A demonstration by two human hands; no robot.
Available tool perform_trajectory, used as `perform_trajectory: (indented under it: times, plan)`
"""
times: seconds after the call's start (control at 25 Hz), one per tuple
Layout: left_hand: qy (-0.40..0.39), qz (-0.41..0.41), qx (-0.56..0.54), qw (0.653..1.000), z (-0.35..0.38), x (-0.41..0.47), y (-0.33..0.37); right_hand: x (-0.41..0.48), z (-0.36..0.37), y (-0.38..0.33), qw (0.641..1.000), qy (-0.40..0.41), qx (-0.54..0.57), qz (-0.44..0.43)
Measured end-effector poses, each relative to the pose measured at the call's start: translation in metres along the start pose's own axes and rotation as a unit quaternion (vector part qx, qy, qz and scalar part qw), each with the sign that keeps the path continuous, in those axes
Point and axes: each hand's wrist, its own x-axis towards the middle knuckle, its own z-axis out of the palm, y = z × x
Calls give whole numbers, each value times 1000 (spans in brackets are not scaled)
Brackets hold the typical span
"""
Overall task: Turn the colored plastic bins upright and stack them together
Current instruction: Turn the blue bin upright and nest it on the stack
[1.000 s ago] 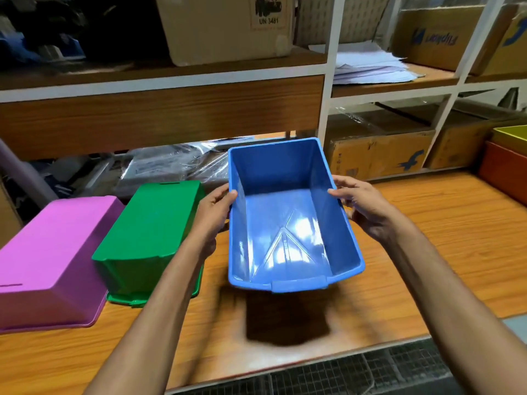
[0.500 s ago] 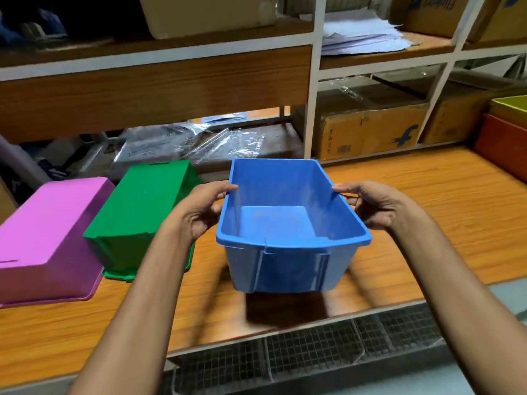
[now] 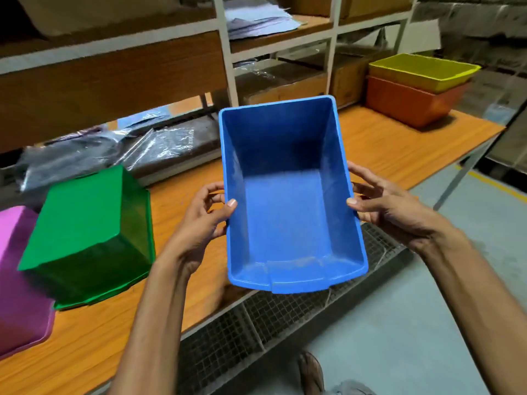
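Over the near edge of the table [image 3: 385, 143], both thumbs hook inside the long rims of the blue bin [image 3: 288, 201] while the other fingers curl against its outer walls: the left hand [image 3: 199, 223] grips the left rim, the right hand [image 3: 390, 203] the right rim. Held clear of the tabletop, the bin has its open side turned toward the camera, its far end tipped up. Left of it, the green bin [image 3: 85, 232] lies upside down on the table, and just beside that, at the left edge, the pink bin [image 3: 20, 280] is also inverted. Far right, a yellow bin [image 3: 422, 71] sits nested upright in an orange bin [image 3: 407, 102]. Shelves [image 3: 228, 49] with papers and boxes stand behind.
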Motion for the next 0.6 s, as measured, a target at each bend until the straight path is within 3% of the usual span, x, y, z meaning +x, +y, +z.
perform_trajectory:
  times: [0.28,0.6]
  plan:
    - [-93,-1,-34,995,98,-14,-43,-115,-50,21,980,174,-41,-86]
    - [-199,-18,-30,979,222,-15,-50,-206,-142,35,954,287,-35,-77]
